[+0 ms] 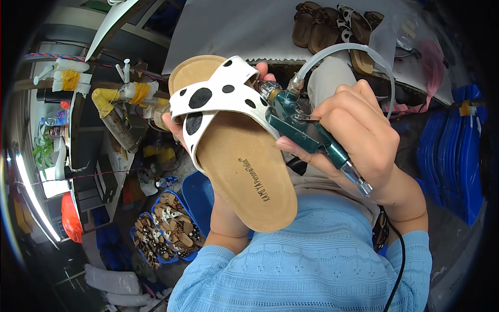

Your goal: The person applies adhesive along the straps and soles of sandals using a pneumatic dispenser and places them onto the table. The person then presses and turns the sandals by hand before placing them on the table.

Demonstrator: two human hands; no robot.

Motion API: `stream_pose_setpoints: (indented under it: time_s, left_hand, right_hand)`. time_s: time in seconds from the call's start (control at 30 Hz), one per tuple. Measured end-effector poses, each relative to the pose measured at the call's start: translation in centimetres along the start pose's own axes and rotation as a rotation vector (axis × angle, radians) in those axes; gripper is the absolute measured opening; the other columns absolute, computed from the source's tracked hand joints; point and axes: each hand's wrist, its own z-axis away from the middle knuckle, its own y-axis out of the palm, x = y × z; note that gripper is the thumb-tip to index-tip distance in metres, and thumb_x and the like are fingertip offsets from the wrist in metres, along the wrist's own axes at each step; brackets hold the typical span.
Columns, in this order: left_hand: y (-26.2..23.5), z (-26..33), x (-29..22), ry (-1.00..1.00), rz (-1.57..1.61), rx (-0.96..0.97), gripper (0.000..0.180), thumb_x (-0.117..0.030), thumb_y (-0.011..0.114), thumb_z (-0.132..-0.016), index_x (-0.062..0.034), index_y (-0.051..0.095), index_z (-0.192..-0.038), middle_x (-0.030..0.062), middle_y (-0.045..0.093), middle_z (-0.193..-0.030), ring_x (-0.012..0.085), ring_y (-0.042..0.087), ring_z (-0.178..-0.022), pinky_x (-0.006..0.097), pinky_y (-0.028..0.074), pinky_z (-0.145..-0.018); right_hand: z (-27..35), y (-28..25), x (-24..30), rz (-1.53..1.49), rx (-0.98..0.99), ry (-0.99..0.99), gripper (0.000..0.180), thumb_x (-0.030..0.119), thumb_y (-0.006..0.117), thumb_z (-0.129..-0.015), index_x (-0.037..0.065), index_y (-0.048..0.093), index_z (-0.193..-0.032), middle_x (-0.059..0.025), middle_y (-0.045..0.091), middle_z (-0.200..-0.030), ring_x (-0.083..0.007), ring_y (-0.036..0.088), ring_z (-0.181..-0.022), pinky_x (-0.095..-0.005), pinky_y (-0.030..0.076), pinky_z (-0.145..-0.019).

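A sandal [249,171] with a tan footbed and crossed white straps with black spots is held up in front of me, its sole away from my view. My left hand [177,130] grips it from beneath; only some fingertips show at its sides, and the rest is hidden behind it. My right hand [358,130] is wrapped round a small dark green spray gun [301,122] with a silver end. A clear hose [358,48] curves off its top. The gun's nozzle is close to the right side of the straps; whether they touch, I cannot tell.
Several sandals [325,26] lie on a pale worktop [223,28] at the far side. Blue crates full of sandals [174,223] stand on the floor at lower left. Stacked blue bins [449,156] are at right. A taped yellow pipe [112,106] juts in at left.
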Motion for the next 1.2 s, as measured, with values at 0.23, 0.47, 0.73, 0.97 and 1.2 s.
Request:
stream_pose_setpoints:
  time_s: [0.23,0.47,0.73,0.97,1.2]
  left_hand:
    - [-0.6,-0.9,-0.7,-0.061,0.025,0.092,0.108,-0.08,0.051,-0.083,0.0037,0.032,-0.148,0.0355,0.039,-0.144,0.046,0.047,-0.13,0.051,0.051,-0.101]
    - [-1.0,-0.7,-0.6,-0.059,0.065,0.074,0.111,-0.078,0.056,-0.082,0.0051,0.028,-0.15,0.0353,0.036,-0.147,0.0459,0.046,-0.132,0.049,0.052,-0.102]
    - [-1.0,-0.5,-0.3,0.004,-0.044,0.009,0.111,-0.084,0.044,-0.083,0.0063,0.033,-0.147,0.0375,0.043,-0.14,0.0456,0.048,-0.128,0.049,0.05,-0.101]
    - [-0.3,-0.6,0.3,-0.011,-0.148,-0.034,0.109,-0.084,0.043,-0.083,0.0046,0.037,-0.145,0.0381,0.047,-0.136,0.0433,0.053,-0.122,0.05,0.051,-0.099]
    - [-1.3,-0.7,0.1,0.005,-0.135,-0.012,0.106,-0.082,0.045,-0.083,0.0073,0.04,-0.141,0.0326,0.053,-0.132,0.0412,0.057,-0.117,0.05,0.049,-0.102]
  right_hand:
    - [0.3,-0.4,0.1,-0.008,0.034,0.014,0.04,0.019,0.092,-0.063,0.0,0.058,-0.071,-0.0104,0.06,-0.073,-0.0206,0.051,-0.059,-0.0316,0.035,-0.055]
    - [0.4,-0.5,0.2,-0.036,0.038,0.049,0.039,0.018,0.092,-0.063,0.0,0.058,-0.071,-0.0103,0.059,-0.073,-0.0204,0.051,-0.059,-0.0314,0.035,-0.056]
    - [0.5,-0.1,-0.2,-0.018,0.005,0.038,0.041,0.015,0.093,-0.061,0.002,0.055,-0.069,-0.0094,0.059,-0.072,-0.0204,0.05,-0.058,-0.0316,0.035,-0.056]
    - [0.4,0.0,-0.3,-0.007,-0.01,0.029,0.041,0.015,0.093,-0.061,0.002,0.055,-0.069,-0.0091,0.059,-0.072,-0.0202,0.05,-0.058,-0.0318,0.034,-0.056]
    - [1.0,-0.1,-0.4,-0.127,0.028,0.095,0.035,0.013,0.091,-0.064,0.0,0.061,-0.075,-0.011,0.064,-0.076,-0.0211,0.054,-0.061,-0.0324,0.038,-0.062]
